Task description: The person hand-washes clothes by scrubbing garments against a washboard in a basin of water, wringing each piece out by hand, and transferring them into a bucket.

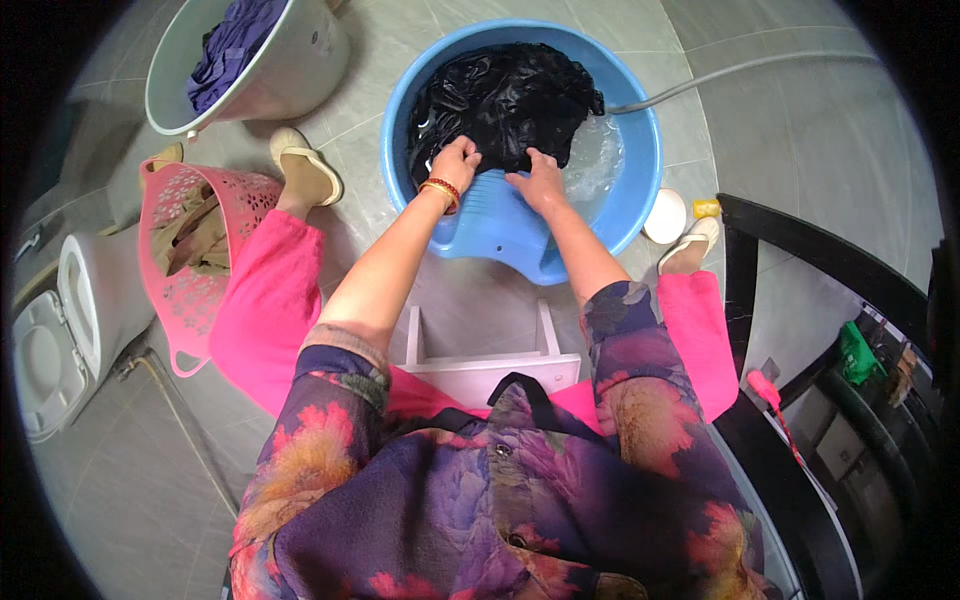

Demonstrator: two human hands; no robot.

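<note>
A wet black garment (505,95) lies bunched in a round blue basin (652,150) with water (598,165). A ridged blue washboard (490,220) leans in the basin's near side, its lower end over the rim. My left hand (455,168), with a reddish bead bracelet and a gold-coloured bangle at the wrist, is closed on the garment's near edge, at the washboard's top left. At the top right of the board my right hand (541,182) grips the same edge, thumb apart from the fingers. The fingertips are partly hidden in the dark cloth.
A grey hose (740,70) runs over the basin's right rim. Purple cloth (235,50) fills a pale bucket (310,70); brown cloth (195,235) is in a pink basket (165,300). Nearby are a low stool (490,368), a white bowl (665,216), a toilet (90,300) and a black frame (740,290).
</note>
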